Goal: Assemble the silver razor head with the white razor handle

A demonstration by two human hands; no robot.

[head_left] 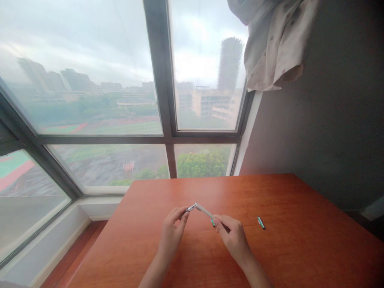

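Observation:
Over the middle of the table, my right hand (231,230) is closed around a slim pale grey stick that looks like a razor handle (204,210). My left hand (174,226) pinches a small silver piece with a dark slot, like a razor cartridge (191,208), between thumb and fingers. The two parts meet at an angle at their upper ends; whether they are joined I cannot tell. A small teal piece (213,222) shows just beside my right fingers, mostly hidden. Farther right lies a teal and black strip, like another razor cartridge (261,223).
The reddish-brown wooden table (168,192) stands against large windows with a dark frame (168,140). To the right is a grey wall (288,136). A light button-up garment (270,48) hangs above the table's far right side.

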